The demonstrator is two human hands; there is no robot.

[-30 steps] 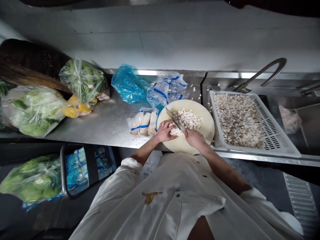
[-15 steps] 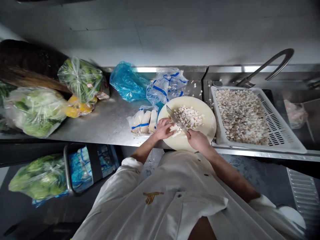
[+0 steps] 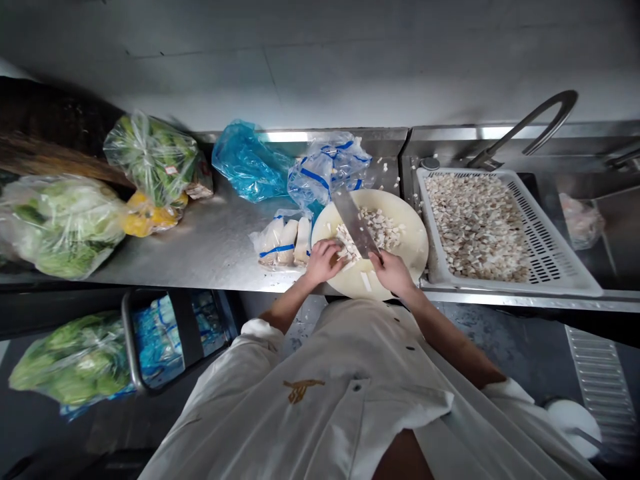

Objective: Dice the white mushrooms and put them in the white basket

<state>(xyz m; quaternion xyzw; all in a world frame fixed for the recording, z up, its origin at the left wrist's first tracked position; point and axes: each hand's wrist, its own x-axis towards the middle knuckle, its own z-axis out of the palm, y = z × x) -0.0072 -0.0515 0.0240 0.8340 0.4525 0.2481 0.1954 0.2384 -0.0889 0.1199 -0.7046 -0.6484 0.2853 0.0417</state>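
Observation:
My right hand point(image 3: 393, 272) is wrapped round the handle of a broad kitchen knife point(image 3: 354, 220). Its blade slants up to the left over the round, cream cutting board point(image 3: 417, 247), flat side showing. Chopped white mushroom pieces point(image 3: 385, 230) lie behind and beside the blade. At the board's left edge, my left hand point(image 3: 324, 261) has its fingers curled against cut mushroom point(image 3: 347, 245), partly hidden under them. A few pale strips point(image 3: 367, 280) lie near the board's front edge. Whole mushrooms point(image 3: 280, 239) sit in a blue-striped plastic bag left of the board.
A white perforated basket point(image 3: 565, 273) full of chopped mushroom stands at right by the sink, under a curved tap point(image 3: 555, 113). Behind the board lie a blue bag point(image 3: 250, 163) and a crumpled clear bag point(image 3: 325, 167). Bagged greens point(image 3: 70, 227) and yellow peppers point(image 3: 150, 213) stand at left.
The knife blade has rolled from nearly edge-on to showing its broad side. Pale strips now show at the board's front, where my right hand was. The view has shifted slightly.

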